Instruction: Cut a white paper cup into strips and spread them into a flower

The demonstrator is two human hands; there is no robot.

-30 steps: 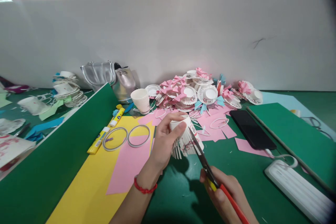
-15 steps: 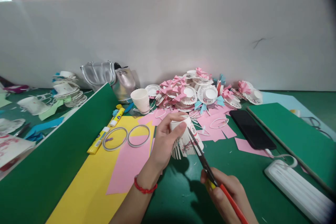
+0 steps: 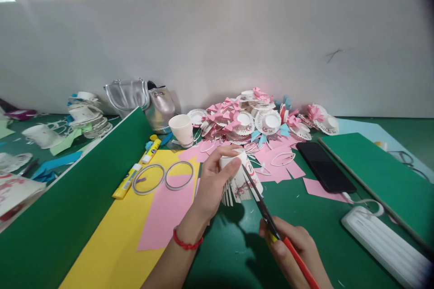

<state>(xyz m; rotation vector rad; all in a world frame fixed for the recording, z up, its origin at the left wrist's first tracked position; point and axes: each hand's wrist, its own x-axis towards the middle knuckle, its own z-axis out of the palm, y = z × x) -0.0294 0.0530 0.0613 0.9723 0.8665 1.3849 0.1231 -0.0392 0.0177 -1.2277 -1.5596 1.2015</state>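
Observation:
My left hand point(image 3: 217, 178) grips a white paper cup point(image 3: 244, 185) near its base, thumb in front and fingers behind. The cup is turned with its mouth downward; its wall carries a red and pink blossom print. Part of that wall is cut into narrow strips that fan out below my thumb. In my right hand point(image 3: 291, 244) is a pair of scissors point(image 3: 266, 214) with red and yellow handles. The blades lie against the cup's wall, their tips close to the base. My left fingertips are partly hidden behind the cup.
Behind the cup lies a heap of cut cups with pink paper bows point(image 3: 233, 119). Stacked paper cups point(image 3: 181, 130), glue sticks point(image 3: 127, 181) and two rings point(image 3: 179, 175) are at left. A phone point(image 3: 325, 167) and a white power strip point(image 3: 383, 239) lie right. A green divider point(image 3: 84, 189) stands left.

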